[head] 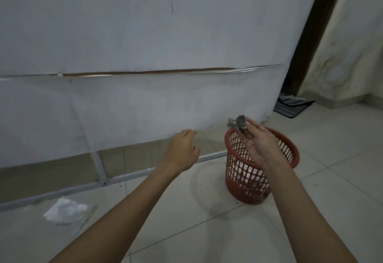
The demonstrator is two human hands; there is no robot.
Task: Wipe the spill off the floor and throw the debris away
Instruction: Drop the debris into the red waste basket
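Note:
A red mesh waste basket (244, 182) stands on the pale tiled floor. Above its rim, my right hand (260, 142) is stretched out with straight fingers and the palm turned to the left. A small blurred grey clump of debris (238, 122) sits right at its fingertips, over the basket's far left edge; whether it still touches the fingers I cannot tell. My left hand (183, 150) hovers left of the basket, fingers loosely bent, holding nothing. A crumpled white cloth or paper (66, 211) lies on the floor at the lower left.
A large white panel (145, 45) on a metal frame (124, 176) stands just behind the basket. A dark striped mat (292, 107) lies by a doorway at the right. Bare floor tiles extend to the right and front.

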